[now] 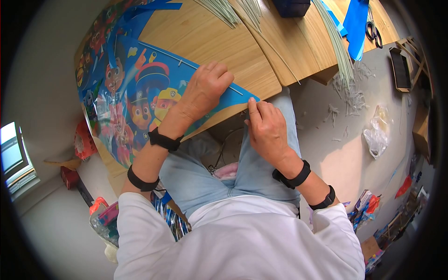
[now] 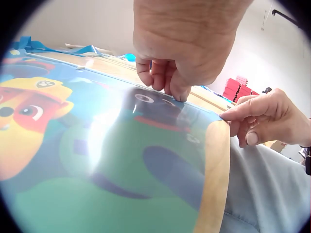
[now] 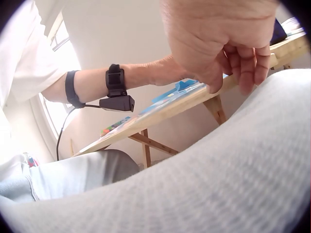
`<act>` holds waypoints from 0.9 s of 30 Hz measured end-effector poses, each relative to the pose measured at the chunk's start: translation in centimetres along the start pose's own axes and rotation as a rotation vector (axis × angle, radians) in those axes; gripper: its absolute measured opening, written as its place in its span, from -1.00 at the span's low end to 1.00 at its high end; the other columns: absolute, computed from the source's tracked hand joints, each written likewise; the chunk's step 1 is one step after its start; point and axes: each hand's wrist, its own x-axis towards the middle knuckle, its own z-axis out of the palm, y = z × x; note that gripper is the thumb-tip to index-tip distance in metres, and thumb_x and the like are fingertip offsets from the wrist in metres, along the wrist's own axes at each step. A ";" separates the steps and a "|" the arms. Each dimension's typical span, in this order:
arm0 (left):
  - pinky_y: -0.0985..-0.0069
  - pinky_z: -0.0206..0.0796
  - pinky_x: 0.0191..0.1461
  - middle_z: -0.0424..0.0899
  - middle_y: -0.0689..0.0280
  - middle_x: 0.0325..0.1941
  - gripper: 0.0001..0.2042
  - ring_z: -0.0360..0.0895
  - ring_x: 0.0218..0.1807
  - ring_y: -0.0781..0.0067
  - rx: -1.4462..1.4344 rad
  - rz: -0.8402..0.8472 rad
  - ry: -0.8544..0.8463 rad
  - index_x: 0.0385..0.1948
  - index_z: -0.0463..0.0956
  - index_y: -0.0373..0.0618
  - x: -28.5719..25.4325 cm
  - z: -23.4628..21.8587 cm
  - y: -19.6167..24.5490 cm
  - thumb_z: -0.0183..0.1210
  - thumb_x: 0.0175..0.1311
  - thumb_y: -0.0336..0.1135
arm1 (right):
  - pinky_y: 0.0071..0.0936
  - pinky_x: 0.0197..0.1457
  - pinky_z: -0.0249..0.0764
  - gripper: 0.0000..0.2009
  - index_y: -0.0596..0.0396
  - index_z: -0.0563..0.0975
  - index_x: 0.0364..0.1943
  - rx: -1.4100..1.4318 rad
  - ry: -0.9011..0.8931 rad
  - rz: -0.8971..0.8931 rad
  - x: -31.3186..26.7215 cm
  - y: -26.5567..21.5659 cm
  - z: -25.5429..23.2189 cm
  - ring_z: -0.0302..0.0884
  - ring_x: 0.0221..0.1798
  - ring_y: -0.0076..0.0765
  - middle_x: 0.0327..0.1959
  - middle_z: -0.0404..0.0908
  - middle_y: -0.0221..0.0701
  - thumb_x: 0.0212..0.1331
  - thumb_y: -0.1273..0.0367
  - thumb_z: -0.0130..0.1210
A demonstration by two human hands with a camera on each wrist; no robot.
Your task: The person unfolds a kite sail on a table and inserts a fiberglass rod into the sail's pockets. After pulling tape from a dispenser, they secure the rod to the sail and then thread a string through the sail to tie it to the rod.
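A blue printed sheet (image 1: 151, 77) with cartoon dogs lies on the wooden table, its pointed corner at the front edge. A thin white rod (image 1: 163, 52) runs along its upper edge. Over that edge, my left hand (image 1: 204, 93) has its fingers curled down, pinching the edge and rod; the left wrist view shows the fingertips of this hand (image 2: 187, 43) at the sheet (image 2: 121, 141). My right hand (image 1: 268, 128) pinches the sheet's corner between thumb and fingers. In the right wrist view, this hand (image 3: 223, 41) hides the corner.
Bundles of pale thin sticks (image 1: 336, 51), a dark box (image 1: 291, 5), blue strips (image 1: 355, 28) and black scissors (image 1: 373, 33) are along the table's far side. White scraps (image 1: 351, 93) and a plastic bag (image 1: 378, 133) lie on the floor at the right.
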 end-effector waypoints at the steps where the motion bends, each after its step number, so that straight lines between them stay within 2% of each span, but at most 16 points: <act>1: 0.23 0.36 -0.06 0.48 0.18 -0.34 -0.89 0.47 -0.17 0.06 -0.001 0.000 0.004 -0.43 0.44 -0.17 0.0 0.0 0.0 0.15 0.03 -0.57 | -0.26 -0.16 0.40 -0.45 0.47 0.50 0.11 0.000 -0.001 0.000 0.0 0.0 0.0 0.50 -0.16 -0.14 -0.22 0.54 -0.18 -0.07 0.51 0.30; 3: 0.23 0.36 -0.06 0.48 0.18 -0.35 -0.89 0.47 -0.17 0.07 -0.003 0.000 0.011 -0.43 0.44 -0.17 0.0 0.1 0.0 0.16 0.03 -0.57 | -0.26 -0.15 0.41 -0.45 0.47 0.50 0.11 -0.002 -0.008 0.003 0.0 0.0 0.0 0.50 -0.16 -0.14 -0.22 0.54 -0.18 -0.08 0.51 0.30; 6: 0.22 0.38 -0.16 0.46 0.18 -0.37 -0.89 0.49 -0.20 0.06 0.017 0.032 0.038 -0.47 0.41 -0.18 0.1 0.2 0.0 0.16 -0.04 -0.54 | -0.26 -0.15 0.41 -0.44 0.47 0.50 0.11 -0.009 -0.005 0.003 0.0 0.0 0.1 0.50 -0.15 -0.14 -0.22 0.54 -0.18 -0.08 0.51 0.30; 10: 0.23 0.36 -0.09 0.48 0.19 -0.34 -0.89 0.47 -0.18 0.06 -0.006 0.006 0.040 -0.43 0.44 -0.16 0.0 0.4 -0.1 0.17 0.02 -0.55 | -0.23 -0.18 0.41 -0.52 0.41 0.53 0.03 0.055 0.035 0.029 0.2 -0.1 -0.2 0.51 -0.17 -0.12 -0.27 0.52 -0.20 -0.07 0.50 0.30; 13: 0.23 0.36 -0.10 0.48 0.19 -0.34 -0.88 0.47 -0.18 0.05 0.007 0.007 0.048 -0.43 0.44 -0.15 -0.2 0.4 -0.3 0.19 0.01 -0.54 | -0.19 -0.30 0.41 -0.73 0.25 0.57 -0.20 0.081 0.119 0.045 1.8 -0.9 -1.0 0.52 -0.30 -0.08 -0.37 0.49 -0.22 -0.05 0.51 0.28; 15: 0.23 0.35 -0.11 0.48 0.19 -0.34 -0.87 0.47 -0.18 0.05 -0.004 0.016 0.070 -0.44 0.44 -0.15 -0.1 0.5 -0.2 0.20 -0.01 -0.52 | -0.17 -0.37 0.40 -0.82 0.18 0.52 -0.34 0.102 0.123 0.100 3.5 -1.3 -0.8 0.51 -0.39 -0.04 -0.42 0.47 -0.23 -0.03 0.51 0.27; 17: 0.22 0.35 -0.12 0.47 0.20 -0.34 -0.87 0.47 -0.18 0.05 -0.017 0.004 0.074 -0.44 0.43 -0.14 -0.2 0.4 -0.2 0.20 -0.01 -0.51 | -0.12 -0.44 0.39 -0.83 0.11 0.45 -0.48 0.122 0.174 0.134 5.3 -1.3 0.1 0.51 -0.47 0.03 -0.47 0.46 -0.22 -0.02 0.50 0.28; 21: 0.22 0.34 -0.13 0.46 0.20 -0.35 -0.87 0.46 -0.18 0.05 -0.042 -0.014 0.101 -0.44 0.43 -0.14 -0.4 0.8 -0.4 0.20 -0.01 -0.50 | -0.06 -0.39 0.43 -0.81 0.09 0.46 -0.48 0.097 0.097 0.244 6.8 -0.4 2.0 0.57 -0.38 0.08 -0.44 0.50 -0.22 -0.04 0.48 0.30; 27: 0.23 0.37 -0.10 0.49 0.18 -0.31 -0.87 0.49 -0.14 0.05 -0.060 -0.033 0.116 -0.44 0.45 -0.15 -0.7 0.8 -0.4 0.18 -0.04 -0.50 | -0.05 -0.38 0.42 -0.86 0.09 0.47 -0.47 0.088 0.111 0.263 6.5 0.3 3.2 0.55 -0.40 0.08 -0.45 0.50 -0.23 -0.01 0.49 0.25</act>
